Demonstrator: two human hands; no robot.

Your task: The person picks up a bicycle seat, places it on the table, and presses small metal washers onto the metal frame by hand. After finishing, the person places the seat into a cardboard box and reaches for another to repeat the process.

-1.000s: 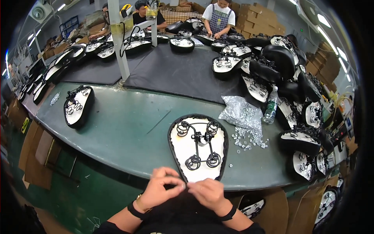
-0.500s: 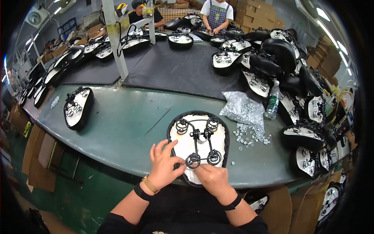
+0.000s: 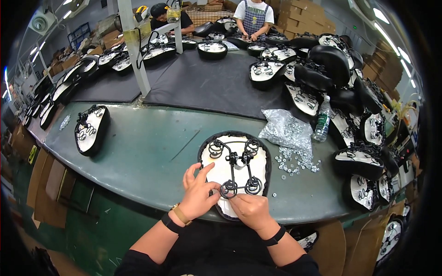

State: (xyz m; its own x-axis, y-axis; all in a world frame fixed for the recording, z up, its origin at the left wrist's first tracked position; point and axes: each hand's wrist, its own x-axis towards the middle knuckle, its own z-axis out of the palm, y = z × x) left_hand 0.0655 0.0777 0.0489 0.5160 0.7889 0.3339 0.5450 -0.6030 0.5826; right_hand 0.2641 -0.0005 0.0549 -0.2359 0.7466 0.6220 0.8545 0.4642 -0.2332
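Note:
A bicycle saddle (image 3: 217, 171) lies upside down on the bench in front of me, its white underside and black rim facing up. A black wire frame with coil springs and a clamp (image 3: 239, 159) sits on it. My left hand (image 3: 197, 197) is at the near left coil spring (image 3: 228, 189), thumb and forefinger pinched together and the other fingers raised. Close by on the spring's near side, my right hand (image 3: 252, 210) has its fingers closed. Whatever small thing either hand holds is hidden by the fingers.
Loose nuts (image 3: 299, 158) spill from a clear plastic bag (image 3: 286, 129) right of the saddle, beside a water bottle (image 3: 322, 120). Another saddle (image 3: 92, 131) lies at left. Saddles are piled at right (image 3: 329, 64). A metal post (image 3: 133, 50) and two people are across the bench.
Both hands stay at the same spring, with the left hand shifted slightly right and down. Across the bench, one person's head has bent lower.

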